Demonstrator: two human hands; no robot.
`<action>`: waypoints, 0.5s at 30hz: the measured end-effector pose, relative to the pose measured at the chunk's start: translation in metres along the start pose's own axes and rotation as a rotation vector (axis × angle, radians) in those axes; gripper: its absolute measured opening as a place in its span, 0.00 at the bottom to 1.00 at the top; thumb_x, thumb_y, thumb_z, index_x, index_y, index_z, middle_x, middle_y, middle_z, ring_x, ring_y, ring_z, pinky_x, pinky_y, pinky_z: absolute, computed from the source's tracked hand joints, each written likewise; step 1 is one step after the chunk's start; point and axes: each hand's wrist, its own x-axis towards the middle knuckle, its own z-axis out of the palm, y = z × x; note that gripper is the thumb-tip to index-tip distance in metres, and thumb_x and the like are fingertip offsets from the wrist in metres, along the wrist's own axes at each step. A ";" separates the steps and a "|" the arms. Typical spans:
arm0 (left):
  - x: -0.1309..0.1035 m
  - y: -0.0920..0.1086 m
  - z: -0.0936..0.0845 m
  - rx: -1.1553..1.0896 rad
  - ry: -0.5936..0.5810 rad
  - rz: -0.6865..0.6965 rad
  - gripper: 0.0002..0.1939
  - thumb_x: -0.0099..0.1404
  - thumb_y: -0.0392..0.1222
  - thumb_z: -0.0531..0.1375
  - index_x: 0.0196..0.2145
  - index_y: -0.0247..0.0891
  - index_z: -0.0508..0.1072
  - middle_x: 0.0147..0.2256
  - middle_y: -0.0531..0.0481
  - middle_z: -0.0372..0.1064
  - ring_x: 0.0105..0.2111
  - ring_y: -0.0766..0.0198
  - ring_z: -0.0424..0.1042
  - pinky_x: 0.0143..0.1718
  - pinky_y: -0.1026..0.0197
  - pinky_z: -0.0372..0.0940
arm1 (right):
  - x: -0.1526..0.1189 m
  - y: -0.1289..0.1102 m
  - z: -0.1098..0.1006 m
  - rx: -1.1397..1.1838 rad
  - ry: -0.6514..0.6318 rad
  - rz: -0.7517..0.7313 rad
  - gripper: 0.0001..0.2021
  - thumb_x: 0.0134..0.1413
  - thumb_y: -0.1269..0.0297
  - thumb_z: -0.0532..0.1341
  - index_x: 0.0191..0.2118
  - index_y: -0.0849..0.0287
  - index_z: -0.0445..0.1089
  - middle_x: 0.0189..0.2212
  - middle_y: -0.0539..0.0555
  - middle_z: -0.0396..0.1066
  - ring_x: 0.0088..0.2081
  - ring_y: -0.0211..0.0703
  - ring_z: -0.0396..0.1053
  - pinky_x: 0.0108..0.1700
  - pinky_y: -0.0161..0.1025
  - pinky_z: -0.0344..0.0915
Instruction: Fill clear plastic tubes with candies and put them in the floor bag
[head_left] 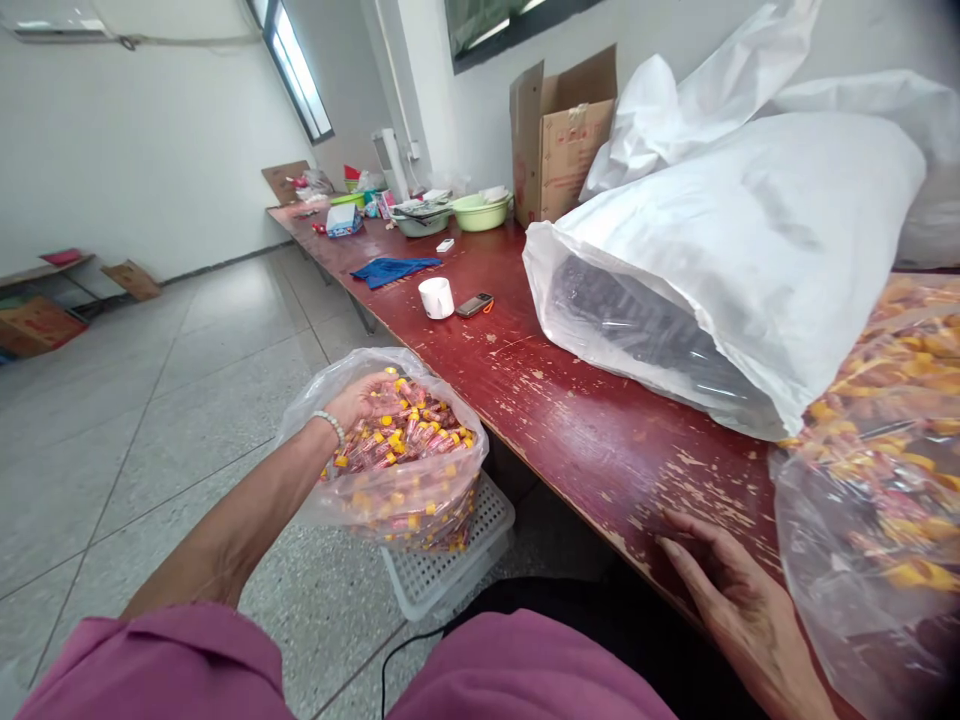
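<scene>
My left hand (365, 400), with a beaded bracelet at the wrist, reaches into a clear plastic bag (420, 490) full of small tubes with yellow caps (420, 430). Its fingers look stretched out over the tubes, partly lost among them. Under the bag is a white perforated plastic basket (442, 570) beside the table. My right hand (731, 590) is at the front edge of the worn red table (600, 430), fingers loosely bent and apart from the thumb, with nothing seen in it. Just right of it lies another clear bag (847, 560) of yellow-capped pieces.
A large white sack (750, 230) lies with its mouth toward me. Behind it stands an open cardboard box (574, 150). Farther along the table are a white cup (436, 298), a phone-like device (475, 305), a blue cloth (394, 271) and a green basin (480, 212).
</scene>
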 end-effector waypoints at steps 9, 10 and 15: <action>0.011 0.021 -0.019 0.182 0.102 -0.025 0.22 0.42 0.40 0.67 0.37 0.38 0.67 0.33 0.45 0.73 0.28 0.52 0.75 0.29 0.54 0.71 | 0.003 0.001 -0.001 -0.045 -0.041 0.028 0.20 0.52 0.47 0.56 0.45 0.53 0.69 0.43 0.52 0.73 0.43 0.46 0.73 0.45 0.38 0.70; 0.012 0.023 -0.018 0.197 0.092 0.008 0.23 0.42 0.40 0.67 0.37 0.39 0.67 0.35 0.45 0.72 0.28 0.53 0.75 0.28 0.56 0.71 | 0.004 0.002 -0.001 -0.046 -0.044 0.028 0.20 0.52 0.47 0.56 0.45 0.53 0.69 0.43 0.52 0.74 0.43 0.46 0.73 0.45 0.38 0.70; 0.021 0.021 0.001 0.369 0.069 0.090 0.20 0.47 0.41 0.66 0.37 0.38 0.64 0.31 0.49 0.71 0.27 0.59 0.74 0.27 0.62 0.68 | 0.003 0.005 -0.001 -0.041 -0.044 0.017 0.20 0.53 0.47 0.55 0.45 0.53 0.69 0.44 0.52 0.73 0.44 0.46 0.72 0.47 0.39 0.69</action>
